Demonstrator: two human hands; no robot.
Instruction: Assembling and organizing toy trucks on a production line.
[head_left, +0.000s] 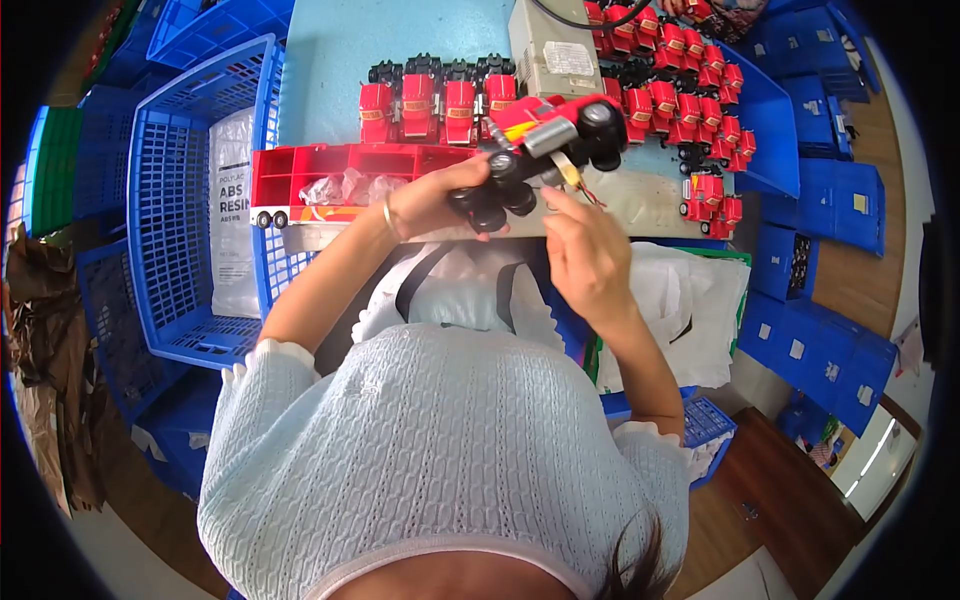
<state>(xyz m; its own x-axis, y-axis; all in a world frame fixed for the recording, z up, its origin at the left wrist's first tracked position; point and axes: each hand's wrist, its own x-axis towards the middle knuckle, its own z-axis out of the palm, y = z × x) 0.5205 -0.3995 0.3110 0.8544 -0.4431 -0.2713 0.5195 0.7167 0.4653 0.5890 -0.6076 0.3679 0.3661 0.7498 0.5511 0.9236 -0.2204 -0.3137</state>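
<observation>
My left hand [445, 200] is wrapped round the rear of a toy truck cab [548, 138], red with a black chassis, black wheels and a silver side tank. The cab is tilted, its front wheels up to the right. A pale connector piece [568, 172] with thin wires [588, 192] hangs from its underside. Just below it is my right hand [590, 255], fingers curled together near the wires; whatever they pinch is hidden. Beside my left forearm lies a red and white toy trailer [325, 180] with clear plastic wrap in its compartments.
Several red truck cabs [418, 105] line the blue table [330, 60], with more rows [690, 100] on the right. A beige box [553, 60] stands between them. A blue crate [170, 330] is at left; white sheets [680, 310] lie in a green-edged tray at right.
</observation>
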